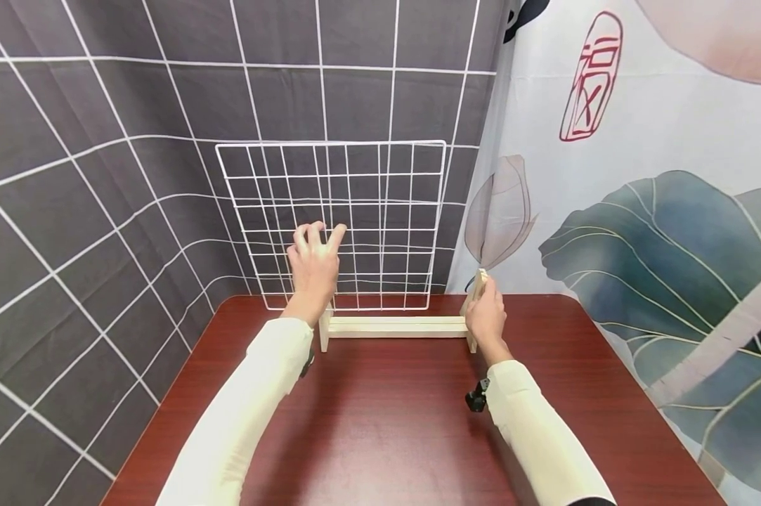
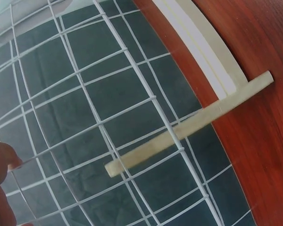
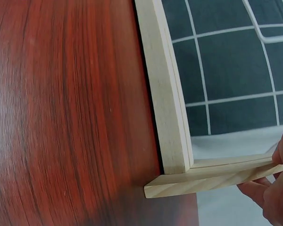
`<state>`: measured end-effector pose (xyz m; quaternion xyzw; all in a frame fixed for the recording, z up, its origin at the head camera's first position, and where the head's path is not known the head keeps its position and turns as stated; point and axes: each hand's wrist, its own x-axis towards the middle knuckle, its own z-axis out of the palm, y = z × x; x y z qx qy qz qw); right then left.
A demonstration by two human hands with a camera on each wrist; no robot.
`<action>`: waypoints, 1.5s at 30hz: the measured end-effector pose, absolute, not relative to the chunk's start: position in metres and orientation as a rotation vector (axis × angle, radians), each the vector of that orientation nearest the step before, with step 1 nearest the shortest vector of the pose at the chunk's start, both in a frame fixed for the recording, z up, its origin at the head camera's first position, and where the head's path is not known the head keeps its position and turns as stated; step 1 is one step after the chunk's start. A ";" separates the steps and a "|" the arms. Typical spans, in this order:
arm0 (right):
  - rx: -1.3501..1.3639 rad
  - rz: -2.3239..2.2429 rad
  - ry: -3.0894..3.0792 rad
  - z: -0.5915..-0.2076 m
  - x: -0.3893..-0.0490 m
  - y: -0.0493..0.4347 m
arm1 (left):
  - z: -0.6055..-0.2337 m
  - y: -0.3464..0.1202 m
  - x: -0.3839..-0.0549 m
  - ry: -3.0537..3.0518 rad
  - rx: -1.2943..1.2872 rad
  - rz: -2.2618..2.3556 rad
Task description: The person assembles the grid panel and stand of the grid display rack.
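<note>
A white wire grid panel stands nearly upright at the far side of the table. My left hand grips its wires left of the middle, fingers bent at the mesh; in the left wrist view a fingertip lies against a wire. Below the grid is a pale wooden stand, a crossbar between two side pieces. My right hand holds the right side piece by its upper part, thumb and fingers on either side. In the left wrist view, the grid's lower wires overlap the left side piece.
The stand sits on a reddish-brown wooden table, close to its far edge. Behind hangs a dark grey cloth with white lines. A white curtain with leaf prints hangs at the right.
</note>
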<state>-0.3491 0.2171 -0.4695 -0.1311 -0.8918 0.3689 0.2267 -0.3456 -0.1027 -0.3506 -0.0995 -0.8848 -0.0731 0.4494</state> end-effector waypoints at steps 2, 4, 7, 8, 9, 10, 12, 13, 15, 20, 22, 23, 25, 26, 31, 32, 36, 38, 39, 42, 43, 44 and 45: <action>-0.358 1.028 -2.460 -0.470 -0.351 0.214 | -0.351 -0.101 -0.346 -2.182 -0.244 -0.182; -0.358 1.027 -2.465 -0.470 -0.351 0.212 | -0.351 -0.100 -0.347 -2.170 -0.246 -0.184; -0.365 1.026 -2.466 -0.470 -0.351 0.211 | -0.351 -0.096 -0.349 -2.131 -0.245 -0.177; -0.366 1.022 -2.466 -0.470 -0.351 0.211 | -0.351 -0.095 -0.350 -2.119 -0.244 -0.172; -0.366 1.018 -2.465 -0.470 -0.351 0.212 | -0.350 -0.093 -0.351 -2.111 -0.242 -0.164; -0.367 1.016 -2.465 -0.470 -0.351 0.212 | -0.349 -0.092 -0.352 -2.098 -0.243 -0.157; -0.364 1.011 -2.463 -0.471 -0.351 0.213 | -0.347 -0.089 -0.353 -2.080 -0.244 -0.141; -0.361 1.007 -2.463 -0.471 -0.351 0.213 | -0.346 -0.087 -0.354 -2.072 -0.245 -0.133; -0.358 1.006 -2.462 -0.471 -0.351 0.214 | -0.343 -0.083 -0.356 -2.064 -0.244 -0.114; -0.348 1.001 -2.458 -0.472 -0.350 0.214 | -0.333 -0.071 -0.360 -2.050 -0.251 -0.104; -0.342 1.000 -2.449 -0.472 -0.350 0.214 | -0.328 -0.066 -0.362 -2.041 -0.260 -0.111; -0.340 1.003 -2.446 -0.472 -0.350 0.213 | -0.326 -0.063 -0.363 -2.036 -0.264 -0.115; -0.335 1.004 -2.444 -0.472 -0.350 0.213 | -0.323 -0.059 -0.364 -2.032 -0.269 -0.118; -0.335 1.002 -2.446 -0.472 -0.350 0.212 | -0.322 -0.057 -0.365 -2.026 -0.270 -0.116; -0.328 1.000 -2.474 -0.472 -0.350 0.210 | -0.317 -0.049 -0.369 -2.014 -0.268 -0.108; -0.327 1.001 -2.477 -0.472 -0.350 0.210 | -0.316 -0.048 -0.369 -2.012 -0.268 -0.107; -0.328 0.997 -2.481 -0.471 -0.349 0.209 | -0.309 -0.043 -0.371 -2.008 -0.263 -0.108; -0.327 0.993 -2.479 -0.471 -0.350 0.209 | -0.306 -0.041 -0.372 -2.010 -0.265 -0.108; -0.326 0.990 -2.480 -0.471 -0.350 0.209 | -0.304 -0.039 -0.372 -2.009 -0.266 -0.107; -0.326 0.994 -2.477 -0.470 -0.350 0.207 | -0.299 -0.035 -0.372 -2.009 -0.269 -0.105; -0.325 0.995 -2.477 -0.470 -0.350 0.207 | -0.298 -0.034 -0.372 -2.014 -0.272 -0.108; -0.327 0.997 -2.479 -0.470 -0.349 0.206 | -0.298 -0.033 -0.372 -2.019 -0.274 -0.112; -0.325 0.997 -2.480 -0.471 -0.349 0.205 | -0.298 -0.033 -0.372 -2.024 -0.274 -0.118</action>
